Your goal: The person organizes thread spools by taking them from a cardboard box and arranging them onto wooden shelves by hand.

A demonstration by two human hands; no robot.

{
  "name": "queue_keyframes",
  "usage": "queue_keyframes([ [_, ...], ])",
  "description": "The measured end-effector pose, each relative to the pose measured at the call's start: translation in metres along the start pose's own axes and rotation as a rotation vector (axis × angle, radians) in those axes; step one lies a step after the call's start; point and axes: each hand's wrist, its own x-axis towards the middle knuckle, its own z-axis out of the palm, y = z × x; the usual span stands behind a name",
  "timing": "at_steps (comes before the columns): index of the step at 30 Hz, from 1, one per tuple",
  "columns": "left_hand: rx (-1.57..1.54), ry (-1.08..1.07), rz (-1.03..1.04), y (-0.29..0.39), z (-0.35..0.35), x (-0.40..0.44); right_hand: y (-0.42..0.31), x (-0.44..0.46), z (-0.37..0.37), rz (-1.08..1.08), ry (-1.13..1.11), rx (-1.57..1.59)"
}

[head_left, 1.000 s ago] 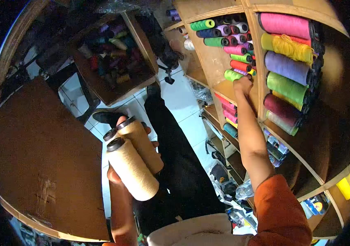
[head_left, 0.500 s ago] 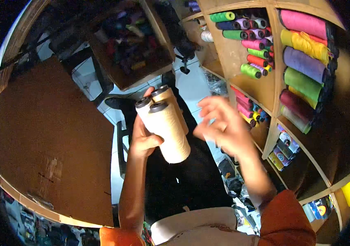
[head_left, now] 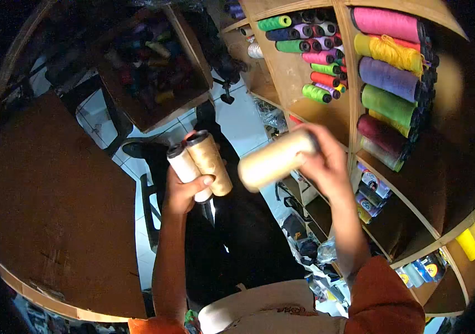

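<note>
My left hand (head_left: 184, 189) is wrapped round two thread spools above my lap. One is a white thread spool (head_left: 183, 167); pressed beside it is a tan thread spool (head_left: 211, 164), its dark end cap facing up and away. Off to the right, my right hand (head_left: 323, 161) grips a cream thread spool (head_left: 276, 160) by one end. That spool is blurred by motion and tilted, apart from the other two. The fingers behind the spools are partly hidden.
Wooden shelving (head_left: 351, 83) on the right holds stacked spools, among them a pink spool (head_left: 387, 25) and a purple spool (head_left: 389, 78). A box of spools (head_left: 157, 119) stands ahead on the tiled floor. A brown board (head_left: 59, 211) lies to the left.
My right hand, empty before, has taken the cream spool from my left hand and moved it right. The left hand keeps the other two. The view has shifted a little right.
</note>
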Motion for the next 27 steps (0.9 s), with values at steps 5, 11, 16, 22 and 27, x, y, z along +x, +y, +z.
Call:
queue_keyframes([
  [5, 0.085, 0.09, 0.016, 0.002, -0.013, -0.006, 0.06, 0.05, -0.052, 0.052, 0.462, -0.588],
  [11, 0.195, 0.137, -0.035, 0.004, -0.019, -0.017, 0.137, 0.117, -0.087, 0.458, 0.58, -1.278],
  [16, 0.211, 0.163, -0.044, 0.003, -0.028, -0.021, 0.157, 0.133, -0.099, 0.552, 0.426, -1.401],
  [22, 0.273, 0.174, -0.089, 0.011, -0.021, -0.019, 0.161, 0.134, -0.101, 0.514, 0.501, -1.418],
  [27, 0.371, 0.172, -0.103, 0.004, -0.022, -0.01, 0.148, 0.124, -0.076, 0.114, 0.571, -1.358],
])
